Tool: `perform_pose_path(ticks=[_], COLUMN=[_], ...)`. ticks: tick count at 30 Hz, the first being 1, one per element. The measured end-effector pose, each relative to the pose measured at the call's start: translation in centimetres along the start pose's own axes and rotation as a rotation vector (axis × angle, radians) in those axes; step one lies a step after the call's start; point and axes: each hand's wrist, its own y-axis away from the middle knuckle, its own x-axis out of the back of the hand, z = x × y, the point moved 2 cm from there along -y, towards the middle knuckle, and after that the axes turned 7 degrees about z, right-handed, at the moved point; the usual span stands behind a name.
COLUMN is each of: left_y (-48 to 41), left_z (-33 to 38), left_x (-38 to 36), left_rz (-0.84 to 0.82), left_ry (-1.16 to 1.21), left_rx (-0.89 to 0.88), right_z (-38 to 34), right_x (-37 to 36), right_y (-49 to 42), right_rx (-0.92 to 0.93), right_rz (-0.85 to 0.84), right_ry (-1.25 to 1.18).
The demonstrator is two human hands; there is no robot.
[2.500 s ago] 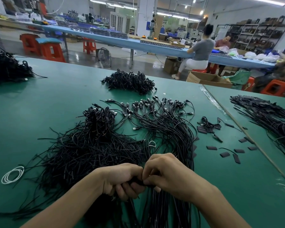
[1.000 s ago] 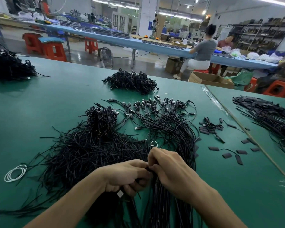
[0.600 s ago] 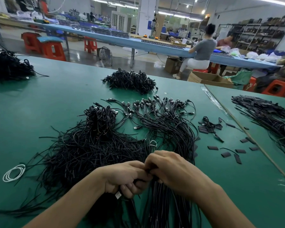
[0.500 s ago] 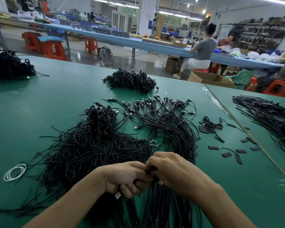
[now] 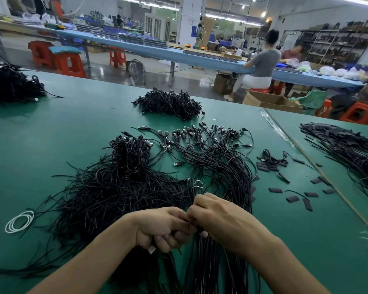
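The green counter carries a fan of plugged cables at its middle. Touching the fan's left side lies a tangled heap of black wires. Well left of the fan is a white wire coil. Beyond the fan sits a bundled cable pile, and right of it lie scattered black sleeve pieces.

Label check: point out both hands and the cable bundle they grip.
Left hand (image 5: 163, 228), head view, on its knuckles.
Right hand (image 5: 223, 219), head view, on its back.
Cable bundle (image 5: 219, 166), head view, on strands beyond the hands.
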Motion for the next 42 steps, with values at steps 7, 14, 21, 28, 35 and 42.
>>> perform_pose_path(ticks=[7,14,21,28,35,42], left_y=[-0.5,0.1,-0.6,-1.1,-1.8,-2.1], left_z=[-0.1,0.2,0.3,0.3,-0.6,-1.0], left_x=[0.3,0.2,-0.1,-0.3,-0.2,-0.4], left_rz=[0.098,0.142,0.432,0.545,0.517,0.483], left_ry=[0.120,-0.031,-0.372,-0.603,-0.534,-0.519], left_rx=[-0.017,-0.173,-0.447,-0.571,-0.577,-0.558], right_z=[0.6,0.7,1.3,1.6,1.5,1.1], right_x=[-0.8,-1.1,-1.1,-0.6,-0.2,-0.5], right_y=[0.1,0.2,0.3,0.3,0.2,0.1], right_rx=[-0.154,-0.226,-0.266,-0.221,-0.185,-0.215], right_rz=[0.082,0.165,0.253,0.230,0.166,0.137], right_ry=[-0.140,-0.216,-0.252,-0.224,-0.150,-0.239])
